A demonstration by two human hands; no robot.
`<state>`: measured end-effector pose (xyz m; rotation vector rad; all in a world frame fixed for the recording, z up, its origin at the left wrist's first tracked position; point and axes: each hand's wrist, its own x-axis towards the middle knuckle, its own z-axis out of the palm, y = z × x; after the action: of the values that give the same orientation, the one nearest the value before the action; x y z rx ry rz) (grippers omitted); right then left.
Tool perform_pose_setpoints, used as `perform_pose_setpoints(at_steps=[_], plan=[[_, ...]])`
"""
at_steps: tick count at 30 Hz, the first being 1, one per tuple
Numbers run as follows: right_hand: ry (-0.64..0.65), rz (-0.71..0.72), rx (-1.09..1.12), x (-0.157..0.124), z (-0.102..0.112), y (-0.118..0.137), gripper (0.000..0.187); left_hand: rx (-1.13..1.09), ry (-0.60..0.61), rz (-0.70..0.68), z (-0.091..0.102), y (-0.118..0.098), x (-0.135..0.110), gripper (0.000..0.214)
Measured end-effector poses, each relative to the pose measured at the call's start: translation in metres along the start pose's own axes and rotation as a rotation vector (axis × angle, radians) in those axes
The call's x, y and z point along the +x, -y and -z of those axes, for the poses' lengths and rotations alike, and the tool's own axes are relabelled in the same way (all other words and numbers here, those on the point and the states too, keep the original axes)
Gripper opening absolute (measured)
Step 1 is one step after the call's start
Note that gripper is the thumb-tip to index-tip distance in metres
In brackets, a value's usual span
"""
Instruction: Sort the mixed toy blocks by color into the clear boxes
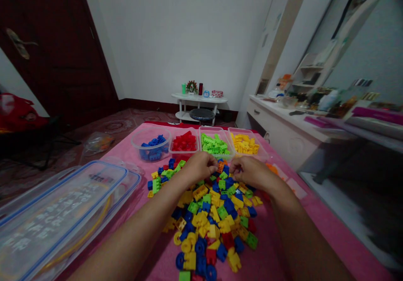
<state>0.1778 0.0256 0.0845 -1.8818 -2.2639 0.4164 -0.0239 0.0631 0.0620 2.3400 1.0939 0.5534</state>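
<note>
A loose pile of plastic building blocks in yellow, blue, green and red covers the middle of the pink cloth. My left hand is over the far part of the pile, fingers curled, their tips against an orange building block. To its right, my right hand has its fingers bent together low over the blocks; whatever they hold is hidden. Beyond the hands stand a round tub of blue blocks, a box of red blocks, a box of green blocks and a box of yellow blocks.
Clear plastic lids with blue rims lie at the left. Orange pieces are beyond my right wrist. A white dresser with bottles stands on the right, and a low white table stands by the far wall.
</note>
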Motion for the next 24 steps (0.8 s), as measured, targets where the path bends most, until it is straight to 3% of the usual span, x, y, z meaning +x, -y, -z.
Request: perform_pose_setpoints(at_steps=[4, 11, 16, 21, 24], plan=[[0.131, 0.001, -0.089, -0.006, -0.005, 0.009, 0.030, 0.066, 0.155, 0.006, -0.011, -0.009, -0.012, 0.022], [-0.072, 0.028, -0.073, 0.003, -0.032, 0.029, 0.014, 0.121, 0.158, 0.025, -0.004, 0.000, -0.020, 0.040], [-0.130, 0.086, 0.082, 0.011, -0.040, 0.026, 0.020, 0.108, 0.021, 0.116, -0.004, 0.012, -0.017, 0.039], [-0.206, 0.068, 0.071, 0.007, -0.031, 0.028, 0.027, 0.080, -0.117, 0.127, 0.000, 0.018, -0.015, 0.036], [-0.225, 0.044, 0.039, 0.001, -0.018, 0.032, 0.019, 0.084, -0.067, 0.085, 0.009, 0.016, -0.018, 0.031]])
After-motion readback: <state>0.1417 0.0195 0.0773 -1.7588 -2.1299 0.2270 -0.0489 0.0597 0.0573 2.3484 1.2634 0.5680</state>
